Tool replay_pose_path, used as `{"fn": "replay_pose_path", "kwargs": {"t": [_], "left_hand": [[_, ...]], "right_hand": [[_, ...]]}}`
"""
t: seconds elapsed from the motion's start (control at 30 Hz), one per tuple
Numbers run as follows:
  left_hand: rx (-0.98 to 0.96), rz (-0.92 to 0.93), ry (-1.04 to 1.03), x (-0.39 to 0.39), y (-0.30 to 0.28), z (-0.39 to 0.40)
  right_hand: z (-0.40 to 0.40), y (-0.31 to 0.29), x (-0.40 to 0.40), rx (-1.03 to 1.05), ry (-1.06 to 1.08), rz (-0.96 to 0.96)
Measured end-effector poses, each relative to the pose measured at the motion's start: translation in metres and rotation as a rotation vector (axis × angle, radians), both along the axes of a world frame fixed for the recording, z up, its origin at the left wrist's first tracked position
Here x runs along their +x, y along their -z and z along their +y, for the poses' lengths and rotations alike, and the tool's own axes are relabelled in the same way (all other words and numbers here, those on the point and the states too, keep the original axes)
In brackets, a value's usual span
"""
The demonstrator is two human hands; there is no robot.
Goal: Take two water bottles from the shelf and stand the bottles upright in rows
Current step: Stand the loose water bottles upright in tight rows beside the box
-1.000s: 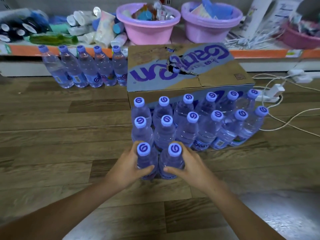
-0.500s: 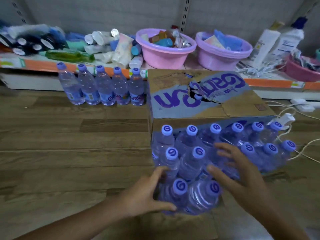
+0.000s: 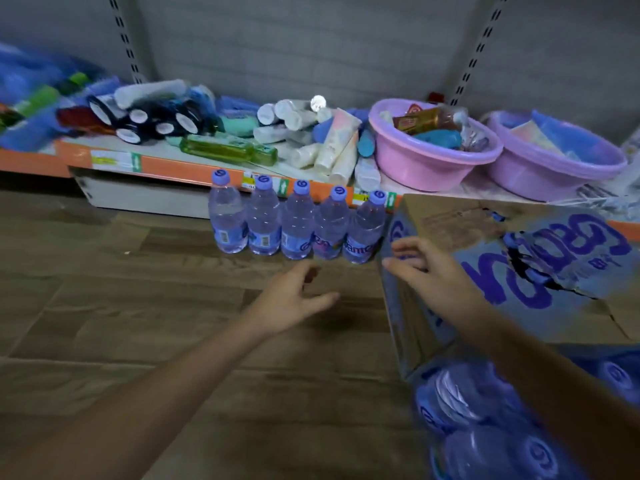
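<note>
Several clear water bottles with purple caps stand in a line [image 3: 298,221] on the wooden floor against the low shelf's orange edge [image 3: 166,168]. My left hand [image 3: 291,301] hovers empty over the floor just in front of that line, fingers relaxed. My right hand [image 3: 429,271] reaches forward, empty, with fingers spread, at the left front corner of the cardboard box [image 3: 485,237]. The blurred rows of upright bottles [image 3: 485,427] stand at the bottom right, under my right forearm.
The shelf holds tubes, a green bottle [image 3: 228,148], dark jars and two plastic basins, pink [image 3: 433,150] and purple [image 3: 554,161]. The torn box with purple lettering stands on the floor at right. Wooden floor [image 3: 138,306] spreads out to the left.
Both hands have let go of the two front bottles in the rows and moved forward toward the line by the shelf. The view has swung up and to the left.
</note>
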State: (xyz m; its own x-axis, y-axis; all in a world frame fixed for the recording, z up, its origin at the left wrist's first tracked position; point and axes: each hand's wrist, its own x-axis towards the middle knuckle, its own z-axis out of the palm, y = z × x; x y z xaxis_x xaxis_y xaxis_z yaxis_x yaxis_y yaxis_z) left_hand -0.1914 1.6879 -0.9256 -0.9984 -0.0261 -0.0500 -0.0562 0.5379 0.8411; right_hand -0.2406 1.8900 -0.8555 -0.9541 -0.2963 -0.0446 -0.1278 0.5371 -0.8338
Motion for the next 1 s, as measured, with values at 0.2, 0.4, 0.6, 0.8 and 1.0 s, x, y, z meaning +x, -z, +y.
{"fn": "replay_pose_path", "kwargs": {"t": [0.2, 0.4, 0.6, 0.8, 1.0], "left_hand": [[-0.017, 0.141, -0.097, -0.107, -0.019, -0.002], [-0.091, 0.108, -0.165, -0.195, 0.004, 0.005], [-0.037, 0.208, -0.121, -0.203, 0.036, 0.009], [-0.126, 0.218, -0.029, -0.203, 0.025, -0.002], [-0.190, 0.241, 0.037, -0.161, 0.028, -0.006]], "right_hand": [[-0.043, 0.034, -0.096, 0.049, 0.100, -0.074], [-0.065, 0.066, -0.158, -0.072, 0.357, -0.050], [-0.064, 0.105, -0.174, 0.092, 0.357, 0.053], [-0.069, 0.089, -0.179, 0.182, 0.276, 0.135], [-0.058, 0.096, -0.118, 0.085, 0.282, 0.185]]}}
